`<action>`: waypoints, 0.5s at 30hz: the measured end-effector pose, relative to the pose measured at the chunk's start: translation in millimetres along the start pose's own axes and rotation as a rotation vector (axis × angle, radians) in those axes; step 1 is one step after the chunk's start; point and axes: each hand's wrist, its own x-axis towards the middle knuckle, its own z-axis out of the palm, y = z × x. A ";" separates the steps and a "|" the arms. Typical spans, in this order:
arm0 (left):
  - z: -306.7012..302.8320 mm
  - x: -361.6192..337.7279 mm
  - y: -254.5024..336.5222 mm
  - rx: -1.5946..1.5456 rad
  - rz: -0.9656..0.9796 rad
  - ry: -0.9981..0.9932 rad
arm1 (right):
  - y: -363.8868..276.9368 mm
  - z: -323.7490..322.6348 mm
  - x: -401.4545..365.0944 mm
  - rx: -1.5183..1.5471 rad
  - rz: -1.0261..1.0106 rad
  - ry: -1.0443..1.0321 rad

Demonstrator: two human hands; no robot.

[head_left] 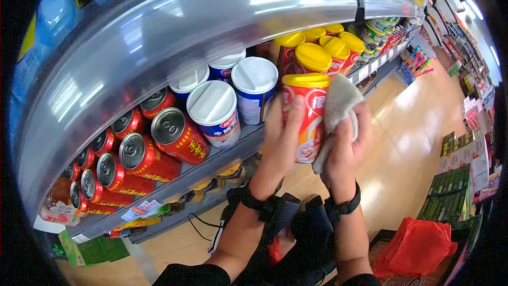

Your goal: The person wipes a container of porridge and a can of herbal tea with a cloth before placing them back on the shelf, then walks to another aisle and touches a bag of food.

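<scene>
Glossy upper-shelf lip (185,42) is sitting nearest the camera. I'm gripping the yellow-lidded red can (312,119) in my left hand (281,139), clear of the can shelf (211,161), long axis near-upright between both hands; right hand (346,147) is holding a grey cloth (339,99) against its right side.

Canister (313,119) between left hand (279,136) and cloth (339,101), beside shelf (214,161).
</scene>
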 end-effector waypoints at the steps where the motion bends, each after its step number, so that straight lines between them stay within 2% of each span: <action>1: -3.1 -0.5 -4.0 -0.004 0.000 0.001 | 0.4 1.6 5.0 0.045 -0.004 -0.075; 3: -4.7 -2.3 -8.9 -0.148 -0.046 0.034 | 5.7 0.5 6.4 0.084 -0.012 -0.144; 4: 2.4 -5.5 -4.9 -0.211 -0.064 0.082 | 13.5 -2.5 -0.2 0.100 -0.111 -0.064; 5: 3.3 -9.1 -3.7 -0.263 -0.085 0.050 | 20.3 -6.8 -8.4 0.115 -0.211 0.016; 7: 14.7 -12.2 10.8 -0.208 -0.053 0.052 | 21.8 -21.2 -15.1 0.097 -0.209 0.019; 8: 16.8 -12.9 10.5 -0.210 -0.054 0.057 | 19.4 -27.7 -15.3 0.024 -0.290 -0.025; 10: 18.9 -13.6 8.9 -0.220 -0.091 0.020 | 13.1 -32.3 -10.4 -0.003 -0.479 -0.106; 11: 20.1 -13.6 11.7 -0.185 -0.086 -0.013 | 9.0 -32.7 -12.6 -0.002 -0.470 -0.106; 13: 18.3 -11.0 6.8 -0.062 0.048 -0.103 | 0.9 -34.7 -19.2 -0.151 -0.628 -0.153; 14: 17.4 -10.4 1.0 -0.127 -0.033 -0.190 | -1.1 -37.1 -23.7 -0.254 -0.635 -0.151; 15: 19.8 -12.1 2.2 -0.127 -0.036 -0.188 | 0.8 -38.8 -24.2 -0.254 -0.631 -0.153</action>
